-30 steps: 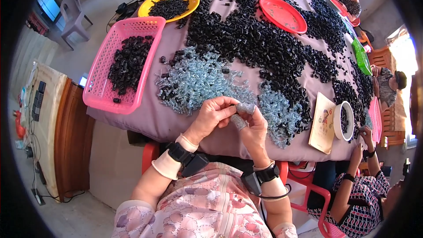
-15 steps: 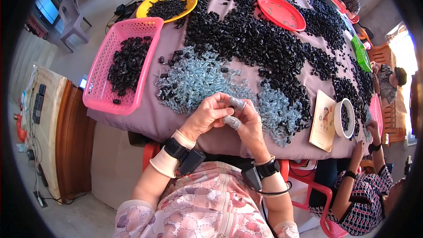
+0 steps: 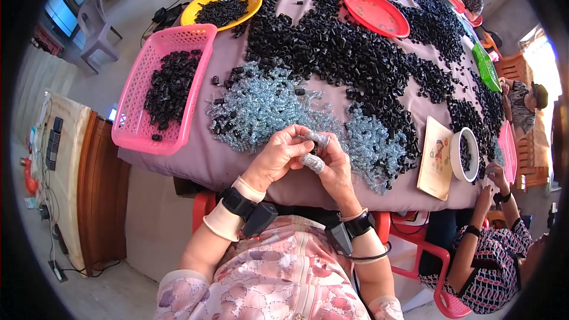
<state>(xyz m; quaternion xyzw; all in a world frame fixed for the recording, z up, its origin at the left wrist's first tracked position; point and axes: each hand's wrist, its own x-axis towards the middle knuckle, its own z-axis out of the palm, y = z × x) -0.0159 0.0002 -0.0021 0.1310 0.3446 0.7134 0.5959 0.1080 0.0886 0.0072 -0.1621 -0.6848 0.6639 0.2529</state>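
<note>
My left hand (image 3: 271,157) and my right hand (image 3: 335,172) meet over the near edge of the table, fingertips pinched together. A small black plastic piece (image 3: 313,150) shows between them, mostly hidden by the fingers. Grey wrapping covers the thumb and index finger of the right hand. Just beyond my hands lies a heap of pale blue-grey coil springs (image 3: 255,109), and more coil springs (image 3: 374,151) spread to the right. Many short black tubular pieces (image 3: 332,44) cover the table behind them, some mixed in among the springs.
A pink basket (image 3: 200,92) with black pieces stands left, below a yellow plate (image 3: 255,1) of thin black parts. A red plate (image 3: 377,15) lies far off. A booklet (image 3: 435,163) and white bowl (image 3: 456,163) sit right, near a co-worker's hands (image 3: 496,178).
My fingers have shifted only slightly around the small black piece. At the right, the co-worker's hand has moved a little.
</note>
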